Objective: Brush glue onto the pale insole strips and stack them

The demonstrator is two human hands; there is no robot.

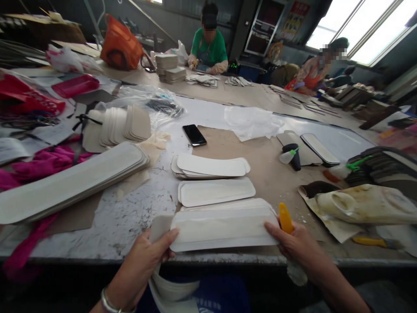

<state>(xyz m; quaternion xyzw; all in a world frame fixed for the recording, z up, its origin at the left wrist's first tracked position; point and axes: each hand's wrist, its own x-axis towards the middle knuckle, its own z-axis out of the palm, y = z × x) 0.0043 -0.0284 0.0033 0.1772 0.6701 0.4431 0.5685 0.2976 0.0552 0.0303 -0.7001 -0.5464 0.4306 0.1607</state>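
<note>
A long white panel with rounded corners is stretched between my two hands at the table's front edge. My left hand is closed on its left end, thumb on top, and also grips bent white strips that hang below the edge. My right hand pinches the right end. Tucked in that same hand is a yellow-handled brush, its pale, caked end pointing down. Just beyond lie a shorter white panel stack and another stack of curved panels.
At left lie a stack of long panels and smaller pieces. A phone rests mid-table. To the right are a stained plastic bottle, another yellow-handled brush and small glue bottles. Two people work across the table.
</note>
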